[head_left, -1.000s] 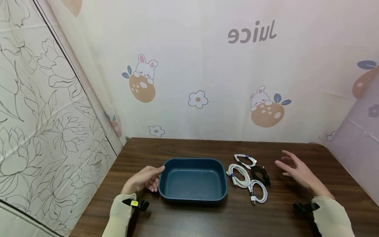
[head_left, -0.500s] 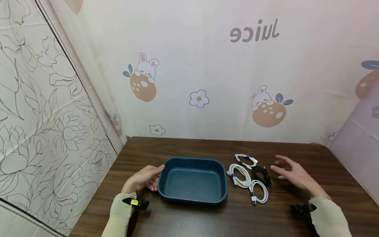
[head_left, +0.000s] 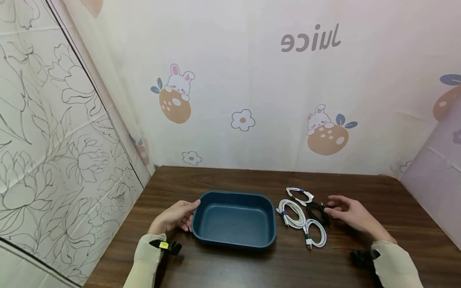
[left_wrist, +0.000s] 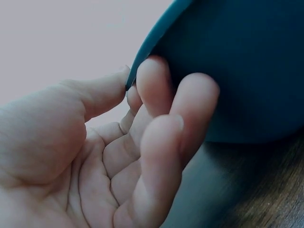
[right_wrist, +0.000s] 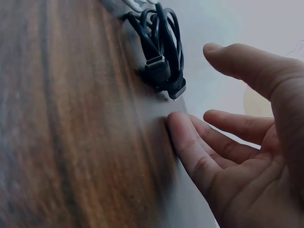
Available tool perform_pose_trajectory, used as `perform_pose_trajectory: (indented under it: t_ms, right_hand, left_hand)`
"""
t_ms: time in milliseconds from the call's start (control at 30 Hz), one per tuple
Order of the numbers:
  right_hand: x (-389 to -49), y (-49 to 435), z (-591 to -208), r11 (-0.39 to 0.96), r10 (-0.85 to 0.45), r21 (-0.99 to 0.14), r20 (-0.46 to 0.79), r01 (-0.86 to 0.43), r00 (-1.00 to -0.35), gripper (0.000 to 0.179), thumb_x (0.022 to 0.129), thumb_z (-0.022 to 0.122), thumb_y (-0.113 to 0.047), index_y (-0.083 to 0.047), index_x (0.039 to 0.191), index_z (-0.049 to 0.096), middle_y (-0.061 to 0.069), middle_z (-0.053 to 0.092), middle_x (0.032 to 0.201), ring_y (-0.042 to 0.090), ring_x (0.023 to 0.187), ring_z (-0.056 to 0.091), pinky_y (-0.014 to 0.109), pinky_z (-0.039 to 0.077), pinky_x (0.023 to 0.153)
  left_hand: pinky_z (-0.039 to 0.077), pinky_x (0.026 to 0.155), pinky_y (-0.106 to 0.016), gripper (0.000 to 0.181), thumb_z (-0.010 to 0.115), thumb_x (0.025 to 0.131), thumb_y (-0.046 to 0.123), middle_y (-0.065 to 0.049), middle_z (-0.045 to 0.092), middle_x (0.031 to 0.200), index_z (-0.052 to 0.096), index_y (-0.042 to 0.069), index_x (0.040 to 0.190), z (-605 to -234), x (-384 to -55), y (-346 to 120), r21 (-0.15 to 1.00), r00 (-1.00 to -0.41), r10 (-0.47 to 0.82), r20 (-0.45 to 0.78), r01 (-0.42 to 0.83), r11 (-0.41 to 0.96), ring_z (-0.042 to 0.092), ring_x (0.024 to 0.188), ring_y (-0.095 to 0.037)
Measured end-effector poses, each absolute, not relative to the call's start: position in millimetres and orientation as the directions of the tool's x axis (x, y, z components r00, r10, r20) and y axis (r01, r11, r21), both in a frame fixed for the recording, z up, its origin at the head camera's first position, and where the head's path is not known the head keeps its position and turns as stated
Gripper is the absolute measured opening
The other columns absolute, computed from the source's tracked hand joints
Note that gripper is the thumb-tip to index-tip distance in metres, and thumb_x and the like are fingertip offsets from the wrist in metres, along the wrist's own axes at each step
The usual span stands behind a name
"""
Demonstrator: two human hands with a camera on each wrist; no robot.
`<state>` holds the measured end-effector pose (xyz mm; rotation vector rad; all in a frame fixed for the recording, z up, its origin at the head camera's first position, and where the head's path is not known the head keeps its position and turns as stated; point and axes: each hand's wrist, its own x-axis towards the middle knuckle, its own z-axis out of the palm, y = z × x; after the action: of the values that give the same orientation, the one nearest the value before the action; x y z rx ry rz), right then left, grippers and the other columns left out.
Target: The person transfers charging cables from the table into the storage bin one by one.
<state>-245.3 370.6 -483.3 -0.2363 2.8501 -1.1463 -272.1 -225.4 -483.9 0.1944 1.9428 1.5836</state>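
My left hand point(head_left: 177, 218) pinches the left rim of a dark blue rectangular tray point(head_left: 234, 244), thumb on the edge and fingers curled under it against the outer wall. In the left wrist view the tray's wall point(left_wrist: 247, 95) fills the upper right. My right hand point(head_left: 351, 214) is at the right end of a group of coiled cables, thumb and fingers apart and holding nothing. Closest to it lies a bundled black cable point(head_left: 318, 214); the right wrist view has the black cable point(right_wrist: 159, 52) with its plug just beyond the fingertips.
Three coiled white cables lie between tray and right hand: one at the back point(head_left: 299, 195), a thicker one point(head_left: 293, 214) by the tray's right side, and a front one point(head_left: 315, 233). The wooden table point(head_left: 223, 176) ends at a patterned curtain point(head_left: 216, 88) behind.
My right hand has moved left and lower, from apart on the right to beside the black cable. My left hand keeps its pinch on the tray's rim.
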Motion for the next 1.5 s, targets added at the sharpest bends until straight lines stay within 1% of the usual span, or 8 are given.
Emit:
perform_pose_trajectory:
  t_ms: [100, 267, 467, 733, 967, 1267, 1400, 1500]
  right_hand:
    - [-243.5, 368.4, -483.8, 0.726, -0.161, -0.676, 0.007, -0.124, -0.987, 0.061, 0.099, 0.071, -0.034, 0.006, 0.141, 0.053, 0.021, 0.070, 0.123, -0.004, 0.090, 0.064, 0.025, 0.053, 0.069]
    - [-241.4, 365.9, -484.2, 0.724, -0.158, -0.679, 0.010, -0.123, -0.987, 0.056, 0.096, 0.074, -0.031, 0.007, 0.135, 0.059, 0.018, 0.072, 0.117, -0.004, 0.087, 0.064, 0.022, 0.053, 0.069]
    - [-244.0, 364.2, -486.3, 0.719, -0.167, -0.681, 0.028, -0.141, -0.986, 0.048, 0.095, 0.076, -0.028, 0.004, 0.129, 0.065, 0.014, 0.074, 0.112, -0.001, 0.084, 0.065, 0.022, 0.052, 0.068]
    - [-245.4, 361.1, -488.6, 0.737, -0.169, -0.660, 0.029, -0.146, -0.985, 0.044, 0.094, 0.077, -0.027, 0.003, 0.124, 0.068, 0.008, 0.072, 0.102, 0.002, 0.078, 0.063, 0.023, 0.051, 0.065]
    - [-246.7, 356.5, -488.8, 0.735, -0.163, -0.669, -0.010, -0.115, -0.987, 0.047, 0.095, 0.075, -0.032, 0.005, 0.123, 0.068, 0.006, 0.070, 0.093, 0.007, 0.069, 0.063, 0.026, 0.051, 0.061]
    - [-247.2, 352.8, -488.0, 0.768, -0.146, -0.629, 0.017, -0.124, -0.989, 0.039, 0.095, 0.075, -0.028, 0.003, 0.118, 0.072, 0.003, 0.070, 0.090, 0.006, 0.068, 0.057, 0.024, 0.047, 0.060]
    - [-248.3, 350.7, -487.8, 0.776, -0.140, -0.619, 0.026, -0.126, -0.990, 0.034, 0.095, 0.074, -0.025, 0.002, 0.115, 0.073, 0.003, 0.070, 0.089, 0.007, 0.069, 0.057, 0.025, 0.046, 0.061]
    - [-248.5, 348.6, -487.7, 0.778, -0.114, -0.621, 0.020, -0.102, -0.993, 0.031, 0.094, 0.074, -0.024, 0.001, 0.113, 0.073, 0.003, 0.071, 0.089, 0.009, 0.068, 0.059, 0.025, 0.047, 0.061]
  left_hand:
    - [0.055, 0.050, -0.024, 0.059, 0.048, 0.105, 0.057, -0.001, 0.066, 0.061, 0.067, 0.008, 0.080, -483.7, -272.4, -225.7, 0.925, -0.802, 0.471, -0.366, -0.260, 0.277, 0.064, 0.051, -0.011]
    - [0.055, 0.050, -0.024, 0.058, 0.049, 0.104, 0.058, 0.000, 0.065, 0.061, 0.067, 0.008, 0.080, -485.3, -273.7, -225.6, 0.924, -0.803, 0.468, -0.369, -0.261, 0.281, 0.064, 0.051, -0.011]
    - [0.055, 0.051, -0.024, 0.058, 0.050, 0.104, 0.058, -0.001, 0.065, 0.061, 0.066, 0.009, 0.078, -485.6, -274.3, -223.9, 0.924, -0.802, 0.470, -0.368, -0.262, 0.278, 0.064, 0.051, -0.012]
    - [0.055, 0.050, -0.024, 0.060, 0.050, 0.103, 0.061, 0.000, 0.064, 0.060, 0.066, 0.009, 0.076, -486.2, -273.2, -223.9, 0.919, -0.806, 0.454, -0.379, -0.270, 0.288, 0.063, 0.050, -0.011]
    - [0.055, 0.050, -0.024, 0.059, 0.052, 0.102, 0.060, 0.000, 0.063, 0.059, 0.063, 0.009, 0.074, -486.0, -273.5, -224.6, 0.918, -0.798, 0.464, -0.383, -0.277, 0.282, 0.063, 0.050, -0.010]
    - [0.054, 0.049, -0.024, 0.059, 0.051, 0.103, 0.060, 0.001, 0.061, 0.058, 0.062, 0.010, 0.072, -486.3, -274.0, -224.7, 0.919, -0.794, 0.474, -0.381, -0.270, 0.286, 0.061, 0.048, -0.010]
    - [0.054, 0.049, -0.023, 0.057, 0.049, 0.105, 0.056, 0.002, 0.061, 0.058, 0.063, 0.010, 0.074, -485.8, -273.3, -225.0, 0.919, -0.787, 0.486, -0.381, -0.263, 0.295, 0.060, 0.047, -0.009]
    - [0.054, 0.049, -0.023, 0.054, 0.048, 0.107, 0.053, 0.002, 0.062, 0.059, 0.063, 0.010, 0.076, -484.9, -272.7, -225.0, 0.921, -0.776, 0.505, -0.377, -0.256, 0.293, 0.061, 0.048, -0.009]
